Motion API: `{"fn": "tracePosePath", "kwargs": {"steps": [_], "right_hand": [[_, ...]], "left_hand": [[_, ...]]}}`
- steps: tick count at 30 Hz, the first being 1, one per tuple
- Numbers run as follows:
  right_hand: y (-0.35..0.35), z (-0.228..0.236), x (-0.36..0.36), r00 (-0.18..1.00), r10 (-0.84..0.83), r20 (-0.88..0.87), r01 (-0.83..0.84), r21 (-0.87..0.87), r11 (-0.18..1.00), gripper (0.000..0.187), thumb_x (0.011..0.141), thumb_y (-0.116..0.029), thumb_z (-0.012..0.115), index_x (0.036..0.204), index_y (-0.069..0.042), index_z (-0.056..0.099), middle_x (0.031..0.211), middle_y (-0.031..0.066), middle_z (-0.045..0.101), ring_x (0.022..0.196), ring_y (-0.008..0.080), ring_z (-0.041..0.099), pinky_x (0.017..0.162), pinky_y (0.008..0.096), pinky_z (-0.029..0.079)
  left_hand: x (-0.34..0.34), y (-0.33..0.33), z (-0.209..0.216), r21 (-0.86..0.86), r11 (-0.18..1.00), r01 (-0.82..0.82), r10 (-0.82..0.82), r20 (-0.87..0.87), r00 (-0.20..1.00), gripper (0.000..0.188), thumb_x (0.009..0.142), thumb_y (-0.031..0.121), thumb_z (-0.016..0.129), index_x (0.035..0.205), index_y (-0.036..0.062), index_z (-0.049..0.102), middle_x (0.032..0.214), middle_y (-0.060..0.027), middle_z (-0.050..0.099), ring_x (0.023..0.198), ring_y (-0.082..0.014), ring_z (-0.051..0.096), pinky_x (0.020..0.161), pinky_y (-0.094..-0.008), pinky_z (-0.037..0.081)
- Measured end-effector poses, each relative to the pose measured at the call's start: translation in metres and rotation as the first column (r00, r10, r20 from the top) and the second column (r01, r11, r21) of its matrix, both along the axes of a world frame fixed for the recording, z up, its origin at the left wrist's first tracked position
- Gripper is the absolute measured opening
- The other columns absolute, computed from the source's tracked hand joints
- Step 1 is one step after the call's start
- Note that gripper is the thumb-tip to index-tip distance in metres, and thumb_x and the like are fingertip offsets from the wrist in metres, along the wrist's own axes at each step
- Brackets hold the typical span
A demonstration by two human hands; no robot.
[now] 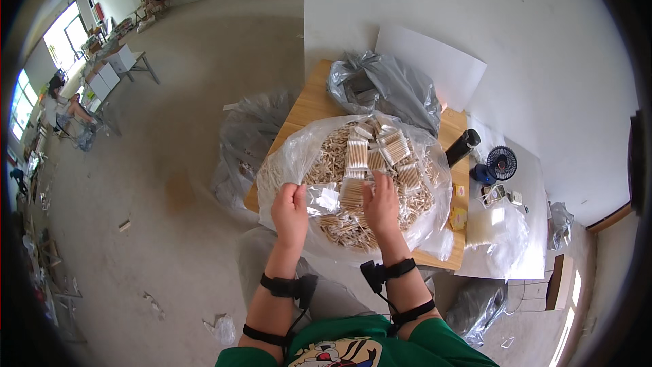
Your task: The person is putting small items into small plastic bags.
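Note:
My left hand (291, 214) is closed, its thumb and fingers pinching the edge of a small transparent plastic bag (322, 200). Beside the bag's other end, a bundle of cotton swabs (352, 192) lies in line with it, with my right hand (382, 204) closed at the bundle's right side. Whether the swabs reach inside the bag I cannot tell. Beneath both hands, a large heap of loose cotton swabs (336, 230) fills a big translucent plastic sack (285, 156) with its mouth spread wide. Several packed bundles of swabs (393, 146) rest on top of the heap.
The sack stands on a wooden table (305, 105). Behind it sits a grey plastic bag (387, 85); to the right are a black cylinder (463, 147), a small fan (501, 162) and yellow packets (458, 217). Another grey bag (248, 143) is left of the table. Two people sit far left.

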State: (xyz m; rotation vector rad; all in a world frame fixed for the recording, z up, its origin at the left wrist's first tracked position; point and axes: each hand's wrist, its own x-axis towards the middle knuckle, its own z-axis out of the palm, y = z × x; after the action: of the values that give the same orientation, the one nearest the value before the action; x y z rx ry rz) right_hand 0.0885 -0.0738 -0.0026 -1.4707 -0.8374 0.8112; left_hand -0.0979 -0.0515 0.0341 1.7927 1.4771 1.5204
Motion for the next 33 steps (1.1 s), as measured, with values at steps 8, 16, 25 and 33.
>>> {"fn": "tracePosePath", "kwargs": {"steps": [8, 16, 25, 33], "right_hand": [[-0.024, 0.007, -0.028, 0.721, 0.220, -0.657, -0.263, 0.034, 0.964, 0.026, 0.098, -0.024, 0.042, 0.108, -0.002, 0.052, 0.086, 0.0063, 0.056, 0.075, 0.0190, 0.061, 0.065, 0.0323, 0.052], [-0.056, 0.000, 0.013, 0.409, 0.249, -0.878, -0.196, 0.182, 0.964, 0.026, 0.097, -0.020, 0.039, 0.108, 0.001, 0.049, 0.100, 0.0167, 0.059, 0.097, 0.0338, 0.060, 0.082, 0.0406, 0.053], [-0.117, 0.030, 0.093, 0.703, 0.228, -0.674, -0.117, 0.206, 0.971, 0.032, 0.076, 0.015, 0.053, 0.103, -0.003, 0.052, 0.096, 0.0101, 0.059, 0.098, 0.0286, 0.062, 0.087, 0.0369, 0.050], [-0.184, -0.012, 0.219, 0.923, -0.319, -0.215, 0.333, 0.032, 0.942, 0.016, 0.076, 0.006, 0.061, 0.087, -0.002, 0.053, 0.076, 0.0060, 0.062, 0.072, 0.0137, 0.061, 0.065, 0.0233, 0.047]], "left_hand": [[0.009, -0.004, 0.044, 0.197, 0.945, 0.259, -0.203, -0.266, 0.942, 0.013, 0.082, 0.010, 0.064, 0.078, 0.0050, 0.053, 0.067, -0.0111, 0.057, 0.058, -0.0321, 0.056, 0.051, -0.0373, 0.044], [0.016, -0.013, 0.018, 0.005, 0.997, 0.076, -0.076, 0.033, 0.997, 0.017, 0.088, 0.015, 0.062, 0.078, 0.0029, 0.054, 0.064, -0.0073, 0.052, 0.055, -0.0166, 0.046, 0.052, -0.0283, 0.039], [0.037, -0.028, 0.007, -0.069, 0.989, 0.131, -0.130, 0.015, 0.991, 0.018, 0.088, 0.013, 0.061, 0.076, 0.0013, 0.053, 0.061, -0.0055, 0.049, 0.054, -0.0128, 0.040, 0.051, -0.0268, 0.036], [0.058, -0.040, -0.006, -0.130, 0.967, 0.221, -0.222, 0.008, 0.975, 0.021, 0.088, 0.014, 0.062, 0.075, 0.0007, 0.051, 0.061, -0.0036, 0.046, 0.054, -0.0122, 0.039, 0.051, -0.0269, 0.035]]}}
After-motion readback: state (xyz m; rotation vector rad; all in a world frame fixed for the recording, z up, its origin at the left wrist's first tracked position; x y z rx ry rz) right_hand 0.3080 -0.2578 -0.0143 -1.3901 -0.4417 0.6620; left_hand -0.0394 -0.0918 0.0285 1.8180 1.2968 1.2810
